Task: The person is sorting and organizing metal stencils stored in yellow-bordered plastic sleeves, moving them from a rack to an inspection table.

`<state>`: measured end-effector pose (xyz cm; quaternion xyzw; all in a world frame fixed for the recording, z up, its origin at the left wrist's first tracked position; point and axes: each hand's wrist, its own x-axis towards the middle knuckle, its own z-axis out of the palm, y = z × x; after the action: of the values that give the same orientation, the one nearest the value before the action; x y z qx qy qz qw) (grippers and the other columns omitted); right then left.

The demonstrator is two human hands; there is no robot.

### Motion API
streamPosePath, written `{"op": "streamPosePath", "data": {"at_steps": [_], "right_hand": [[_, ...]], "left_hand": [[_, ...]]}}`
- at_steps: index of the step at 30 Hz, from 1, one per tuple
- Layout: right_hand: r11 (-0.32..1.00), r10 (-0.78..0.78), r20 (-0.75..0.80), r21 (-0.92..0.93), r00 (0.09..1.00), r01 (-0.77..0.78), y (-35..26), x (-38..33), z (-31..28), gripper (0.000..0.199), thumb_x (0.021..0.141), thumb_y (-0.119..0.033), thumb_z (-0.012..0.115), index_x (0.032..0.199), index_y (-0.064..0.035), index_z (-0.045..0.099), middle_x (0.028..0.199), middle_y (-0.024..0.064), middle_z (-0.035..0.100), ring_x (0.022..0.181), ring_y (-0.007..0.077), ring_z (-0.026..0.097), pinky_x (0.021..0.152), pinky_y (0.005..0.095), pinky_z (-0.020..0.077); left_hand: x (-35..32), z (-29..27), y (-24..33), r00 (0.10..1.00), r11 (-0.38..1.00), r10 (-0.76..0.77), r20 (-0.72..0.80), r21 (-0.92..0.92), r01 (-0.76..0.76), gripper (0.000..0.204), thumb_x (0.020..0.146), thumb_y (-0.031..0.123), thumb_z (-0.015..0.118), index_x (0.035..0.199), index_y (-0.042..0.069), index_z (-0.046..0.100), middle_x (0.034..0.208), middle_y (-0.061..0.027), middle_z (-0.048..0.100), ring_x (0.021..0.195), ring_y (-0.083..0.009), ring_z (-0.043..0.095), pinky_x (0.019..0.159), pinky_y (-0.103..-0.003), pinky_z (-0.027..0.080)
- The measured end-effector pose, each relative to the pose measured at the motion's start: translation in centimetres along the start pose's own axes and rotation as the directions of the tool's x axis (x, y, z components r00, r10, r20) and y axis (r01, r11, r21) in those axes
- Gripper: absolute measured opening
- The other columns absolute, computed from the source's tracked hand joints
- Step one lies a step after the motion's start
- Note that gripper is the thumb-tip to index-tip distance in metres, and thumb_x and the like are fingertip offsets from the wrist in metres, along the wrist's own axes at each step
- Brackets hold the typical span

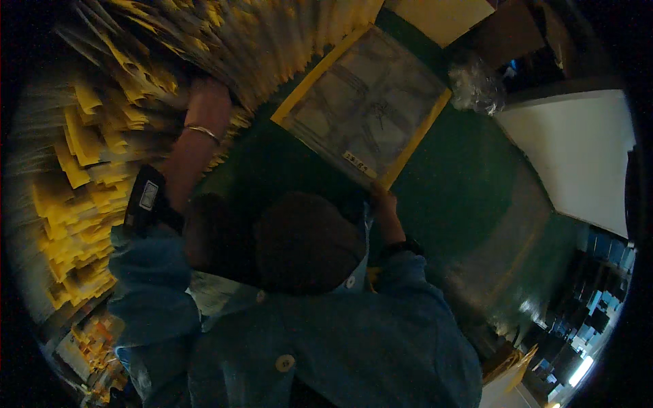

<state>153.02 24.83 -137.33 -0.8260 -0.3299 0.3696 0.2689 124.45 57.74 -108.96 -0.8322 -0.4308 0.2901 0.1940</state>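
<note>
Up ahead of you, your right hand [385, 204] pinches the near corner of the flat yellow-edged sheet [367, 102], which stretches away over the green floor [469, 170], while your left hand [207, 92] digs into the yellow paper stacks [102, 136], fingers hidden.

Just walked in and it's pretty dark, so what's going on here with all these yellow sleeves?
A person in a blue jacket is working at a dense rack of yellow-edged sleeves. Their left hand, a thin bracelet on its wrist, reaches up into the packed sleeves, and its fingers are hidden among them. Their right hand grips the lower corner of one flat yellow-bordered sleeve with a grey sheet inside, held out over the green floor. A crumpled clear plastic bag lies beyond it.
</note>
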Motion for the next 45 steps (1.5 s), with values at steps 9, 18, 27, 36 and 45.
{"op": "streamPosePath", "data": {"at_steps": [9, 18, 27, 36, 45], "right_hand": [[0.753, -0.154, -0.204, -0.658, 0.967, -0.019, -6.4, -0.3, -7.7, 0.039, 0.076, -0.026, 0.062, 0.111, -0.0104, 0.055, 0.101, 0.0102, 0.061, 0.086, 0.0242, 0.059, 0.073, 0.0341, 0.0483], [0.847, -0.114, -0.212, -0.532, 0.971, -0.016, -4.5, 0.5, -18.9, 0.035, 0.08, -0.025, 0.056, 0.11, -0.0068, 0.054, 0.099, 0.0112, 0.06, 0.085, 0.0227, 0.058, 0.073, 0.034, 0.0477], [0.795, -0.519, -0.215, 0.232, 0.827, 0.56, -15.9, -13.4, -34.3, 0.021, 0.09, -0.018, 0.046, 0.101, -0.0029, 0.054, 0.093, 0.0125, 0.058, 0.085, 0.0185, 0.055, 0.071, 0.0321, 0.0467], [0.789, -0.479, -0.477, 0.132, 0.736, 0.6, -26.7, -15.5, -28.6, 0.006, 0.077, -0.001, 0.055, 0.072, 0.0003, 0.05, 0.06, 0.006, 0.046, 0.059, 0.0128, 0.043, 0.053, 0.0274, 0.0368], [0.593, -0.803, -0.397, -0.472, 0.444, 0.652, -32.4, -16.6, -26.5, 0.003, 0.074, 0.001, 0.054, 0.074, 0.0034, 0.055, 0.064, 0.0073, 0.053, 0.056, 0.0143, 0.045, 0.052, 0.0273, 0.0368]], "left_hand": [[-1.9, 0.1, 0.4, 0.979, 0.986, -0.089, -0.185, -0.156, 0.061, 0.043, 0.08, 0.024, 0.046, 0.119, 0.005, 0.047, 0.119, -0.0167, 0.047, 0.111, -0.0317, 0.043, 0.095, -0.046, 0.031], [-3.0, 0.2, 0.6, 0.933, 0.985, -0.141, -0.331, 0.051, 0.167, 0.047, 0.08, 0.025, 0.045, 0.123, 0.006, 0.043, 0.125, -0.0168, 0.041, 0.115, -0.0328, 0.038, 0.098, -0.048, 0.027], [0.9, 4.4, 2.4, 0.959, 0.968, -0.16, -0.235, 0.152, 0.198, 0.052, 0.081, 0.025, 0.041, 0.128, 0.006, 0.037, 0.134, -0.016, 0.032, 0.122, -0.034, 0.029, 0.101, -0.052, 0.019], [3.8, 8.7, 3.1, 0.693, 0.67, -0.195, -0.694, 0.422, 0.611, 0.045, 0.086, 0.022, 0.036, 0.128, 0.006, 0.036, 0.128, -0.0103, 0.037, 0.118, -0.0276, 0.032, 0.1, -0.043, 0.02], [5.5, 10.5, 4.0, 0.939, -0.894, -0.312, 0.142, -0.38, -0.239, 0.035, 0.093, 0.03, 0.032, 0.117, 0.007, 0.046, 0.112, -0.0061, 0.049, 0.096, -0.0194, 0.045, 0.087, -0.03, 0.035]]}}
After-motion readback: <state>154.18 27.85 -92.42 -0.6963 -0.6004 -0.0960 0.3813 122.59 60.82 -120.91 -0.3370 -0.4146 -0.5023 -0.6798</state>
